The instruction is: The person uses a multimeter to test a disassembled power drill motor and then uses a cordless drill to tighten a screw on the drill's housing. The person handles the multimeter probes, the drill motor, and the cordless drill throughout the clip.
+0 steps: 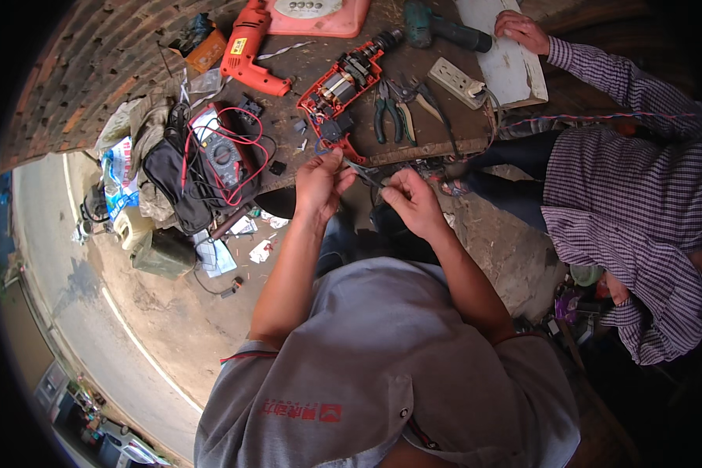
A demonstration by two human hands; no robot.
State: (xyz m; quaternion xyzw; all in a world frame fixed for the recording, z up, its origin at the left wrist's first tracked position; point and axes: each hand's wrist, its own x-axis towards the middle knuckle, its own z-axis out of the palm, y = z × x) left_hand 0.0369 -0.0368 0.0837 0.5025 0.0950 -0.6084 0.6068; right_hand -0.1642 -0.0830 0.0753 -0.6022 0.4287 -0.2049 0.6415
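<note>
My left hand (321, 187) is closed at the lower tip of an opened red power tool (320, 109), pinching a thin dark piece (361, 170), perhaps cord or wire; I cannot tell exactly. My right hand (409, 201) is pinched on that piece just to the right, below the bench edge. The tool's motor and inner parts lie exposed in its housing. Dark-handled pliers (388, 117) and a second pair with pale grips (430, 109) lie to its right.
A red drill (246, 54), teal drill (437, 31), pink tray (335, 15), power strip (456, 82) and multimeter (218, 148) with leads on a black bag surround the work on the bench (288, 62). A co-worker (624, 187) stands right, hand on a white board. A road runs left.
</note>
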